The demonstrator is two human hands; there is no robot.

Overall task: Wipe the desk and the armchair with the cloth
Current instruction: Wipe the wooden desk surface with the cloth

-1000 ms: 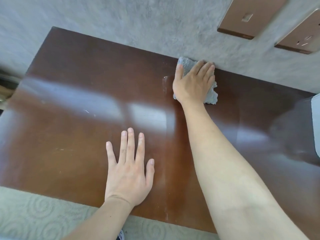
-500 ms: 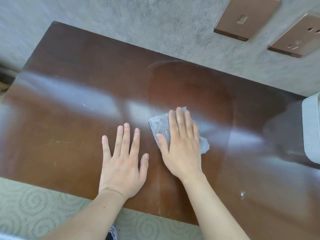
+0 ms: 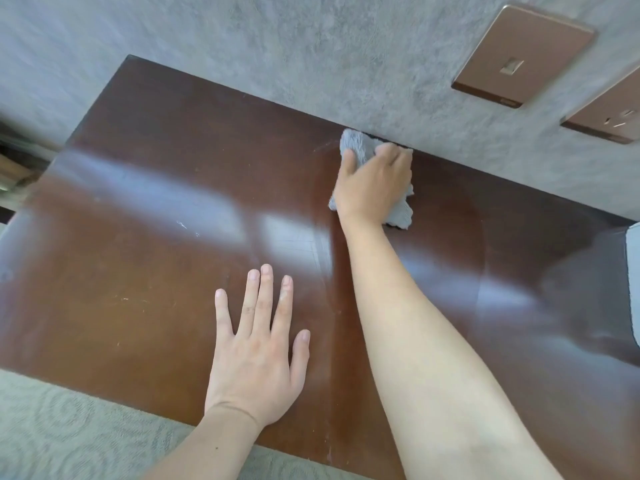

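Note:
A glossy dark brown desk (image 3: 145,237) fills most of the view, its far edge against a grey wall. My right hand (image 3: 372,183) presses a crumpled grey cloth (image 3: 356,142) onto the desk at that far edge, the arm stretched out over the top. The cloth shows above the fingers and below the palm. My left hand (image 3: 258,351) lies flat on the desk near its front edge, fingers spread, holding nothing. No armchair is in view.
Two bronze wall plates, a switch (image 3: 519,57) and a socket (image 3: 613,116), sit on the wall above the desk's right part. A pale grey object (image 3: 633,282) stands at the desk's right edge. Patterned carpet (image 3: 69,438) lies below the front edge.
My right hand has pushed the cloth from the middle of the desk, beside the left hand, back up to the far edge by the wall. The left hand has stayed flat.

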